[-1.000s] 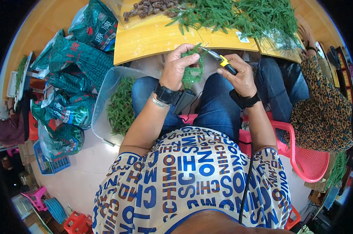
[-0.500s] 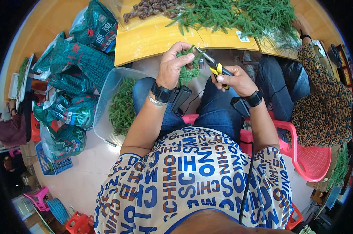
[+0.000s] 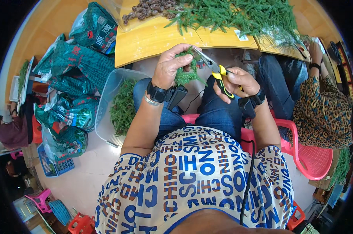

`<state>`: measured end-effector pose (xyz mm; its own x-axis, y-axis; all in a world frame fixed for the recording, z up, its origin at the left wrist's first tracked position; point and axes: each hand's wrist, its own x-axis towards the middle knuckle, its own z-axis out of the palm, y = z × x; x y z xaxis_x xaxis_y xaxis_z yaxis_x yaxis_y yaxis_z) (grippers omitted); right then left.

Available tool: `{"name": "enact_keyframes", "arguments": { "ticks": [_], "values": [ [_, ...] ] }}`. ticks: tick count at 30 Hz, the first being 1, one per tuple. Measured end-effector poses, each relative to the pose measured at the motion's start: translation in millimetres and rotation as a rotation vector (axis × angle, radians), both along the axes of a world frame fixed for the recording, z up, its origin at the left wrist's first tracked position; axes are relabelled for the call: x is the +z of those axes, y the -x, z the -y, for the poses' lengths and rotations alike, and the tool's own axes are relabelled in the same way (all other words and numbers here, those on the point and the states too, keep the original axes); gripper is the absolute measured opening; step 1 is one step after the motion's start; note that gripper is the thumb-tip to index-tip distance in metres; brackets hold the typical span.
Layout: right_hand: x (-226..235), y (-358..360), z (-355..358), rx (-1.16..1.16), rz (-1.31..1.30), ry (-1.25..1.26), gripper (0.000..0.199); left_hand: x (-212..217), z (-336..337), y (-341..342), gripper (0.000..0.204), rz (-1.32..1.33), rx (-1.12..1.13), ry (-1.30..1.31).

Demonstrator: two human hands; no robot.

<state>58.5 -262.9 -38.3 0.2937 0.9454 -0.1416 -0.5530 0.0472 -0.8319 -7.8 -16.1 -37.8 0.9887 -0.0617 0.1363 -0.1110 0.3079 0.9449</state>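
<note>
Your left hand [image 3: 168,68] pinches a feathery green foliage piece [image 3: 186,77] on the near side of the yellow wooden tabletop [image 3: 153,43], while your right hand [image 3: 240,80] holds long-nosed metal pliers with yellow-and-black handles [image 3: 217,74]; whether their tips bite the foliage cannot be told. The likely danger: with those tips right beside your left fingertips, a slip or hard squeeze could nip skin, and a weak pinch could let the greenery twist away. The pliers point forward and left, toward the tabletop's near edge, their long axis slanting back to the right; the bunched foliage's own axis is unclear.
</note>
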Motion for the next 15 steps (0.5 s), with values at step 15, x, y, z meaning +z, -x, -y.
{"name": "enact_keyframes", "arguments": {
  "ticks": [15],
  "values": [
    [7, 2, -6, -0.517, 1.364, 0.266, 0.026, 0, 1, -6, 0.027, 0.022, 0.155, -0.015]
  ]
}}
